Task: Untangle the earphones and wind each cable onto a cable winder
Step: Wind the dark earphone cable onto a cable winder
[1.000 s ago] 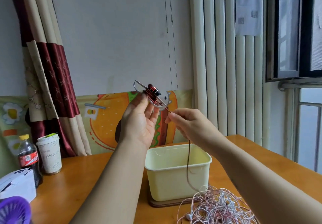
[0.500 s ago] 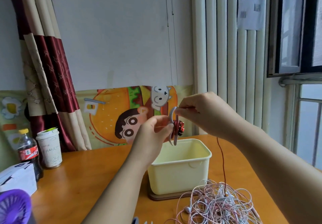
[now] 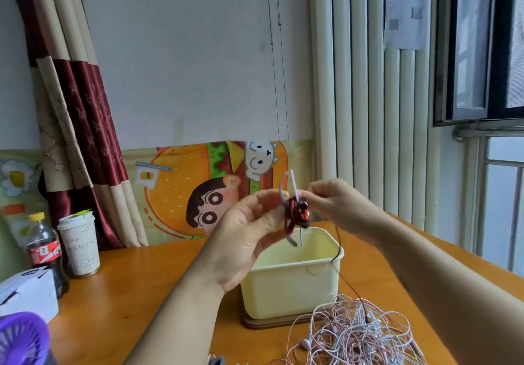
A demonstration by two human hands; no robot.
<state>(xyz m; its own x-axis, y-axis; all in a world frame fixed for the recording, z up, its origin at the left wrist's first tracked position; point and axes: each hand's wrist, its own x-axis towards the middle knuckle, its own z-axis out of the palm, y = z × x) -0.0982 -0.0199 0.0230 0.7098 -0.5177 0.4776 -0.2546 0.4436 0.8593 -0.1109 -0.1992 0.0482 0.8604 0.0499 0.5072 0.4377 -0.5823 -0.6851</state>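
Observation:
My left hand (image 3: pixel 246 234) holds a grey cable winder (image 3: pixel 292 208) upright above the tub, with dark red earphone cable (image 3: pixel 295 213) wound round its middle and the red earbuds pressed against it. My right hand (image 3: pixel 337 203) pinches the loose run of that red cable right beside the winder. From there the red cable (image 3: pixel 338 240) drops past the tub's right rim into a tangled heap of pink and white earphones (image 3: pixel 357 336) on the table in front of me.
A pale yellow plastic tub (image 3: pixel 289 288) stands on a wooden base mid-table. At the left are a cola bottle (image 3: pixel 44 248), a paper cup (image 3: pixel 80 245), a white box (image 3: pixel 27 293) and a purple fan (image 3: pixel 22 339). Curtain and window frame the wooden table (image 3: pixel 127 288).
Both hands have dropped from high in front of the wall to just above the tub. The winder has turned upright, and my right hand has carried the red cable round close to it.

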